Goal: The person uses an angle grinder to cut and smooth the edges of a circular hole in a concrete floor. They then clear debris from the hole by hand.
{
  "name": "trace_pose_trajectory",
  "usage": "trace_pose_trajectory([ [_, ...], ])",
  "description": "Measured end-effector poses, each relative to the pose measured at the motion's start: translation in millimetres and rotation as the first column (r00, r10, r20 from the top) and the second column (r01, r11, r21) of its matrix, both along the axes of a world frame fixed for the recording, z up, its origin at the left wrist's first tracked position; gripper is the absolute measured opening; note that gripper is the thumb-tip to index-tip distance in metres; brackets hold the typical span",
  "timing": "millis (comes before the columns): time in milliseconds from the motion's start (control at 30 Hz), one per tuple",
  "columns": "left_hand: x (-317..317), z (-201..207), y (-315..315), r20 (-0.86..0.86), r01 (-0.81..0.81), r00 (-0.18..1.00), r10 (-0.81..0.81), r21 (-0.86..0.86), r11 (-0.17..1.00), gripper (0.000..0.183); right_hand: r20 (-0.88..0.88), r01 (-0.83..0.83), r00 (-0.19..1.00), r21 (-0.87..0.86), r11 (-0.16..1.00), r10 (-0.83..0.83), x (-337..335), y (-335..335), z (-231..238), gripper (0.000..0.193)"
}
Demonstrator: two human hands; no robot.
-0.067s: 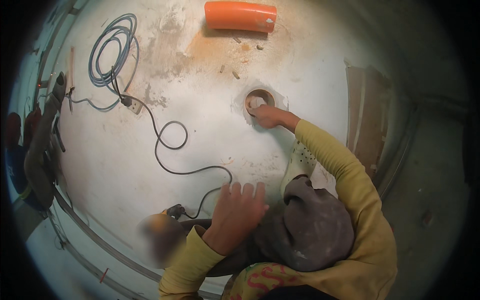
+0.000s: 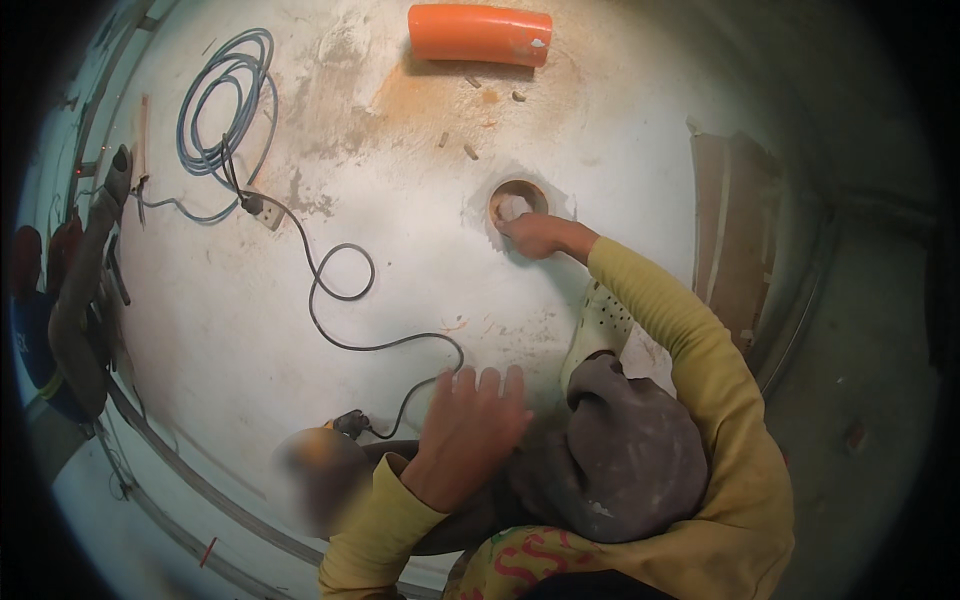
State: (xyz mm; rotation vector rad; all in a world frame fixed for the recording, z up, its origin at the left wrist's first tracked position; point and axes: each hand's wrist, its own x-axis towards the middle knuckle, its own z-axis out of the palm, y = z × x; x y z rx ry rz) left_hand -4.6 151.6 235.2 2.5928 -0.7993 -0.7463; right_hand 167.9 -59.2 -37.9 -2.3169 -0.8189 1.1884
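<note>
A round pipe opening (image 2: pixel 518 184) with an orange-brown inner wall is set flush in the pale floor. Over its near edge reaches my right hand (image 2: pixel 540 236), fingers closed on a pale, crumpled-looking piece (image 2: pixel 514 208) inside the rim. Whether that piece is cloth, paper or something else I cannot make out, and part of it is hidden by my fingers. My left hand (image 2: pixel 470 430) hovers over my lap, back of the hand up, its fingers stretched out and holding nothing.
An orange pipe length (image 2: pixel 480 35) lies at the far side, with small crumbs near it. Coiled blue-grey cable (image 2: pixel 225 105) joins a socket block (image 2: pixel 264 210); a black cord (image 2: pixel 345 345) winds toward a yellow-and-black tool (image 2: pixel 348 424). Brown cardboard (image 2: pixel 732 240) lies at the right.
The pale piece and the fingers of my right hand have shifted very slightly within the opening. My left hand has moved a little to the left.
</note>
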Motion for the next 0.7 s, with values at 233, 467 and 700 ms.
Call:
trace_pose_trajectory([
  [233, 1.0, -0.1, 0.1, -0.059, 0.004, 0.998, -0.003, 0.028, 1.0, 0.052, -0.056, -0.306, 0.952, -0.22, 0.926, 0.302, 14.0, 7.7, 11.4, 0.068],
  [467, 2.3, 3.7, 0.2, -0.046, -0.011, 0.999, 0.013, 0.044, 0.999, 0.053, -0.058, -0.152, 0.988, -0.244, 0.958, 0.142, 0.3, 17.5, 33.4, 0.048],
  [700, -3.2, 0.8, -4.9, -0.053, 0.0, 0.999, 0.004, 0.063, 0.998, 0.055, -0.085, -0.176, 0.983, -0.218, 0.96, 0.161, 2.3, 16.7, 36.7, 0.035],
])
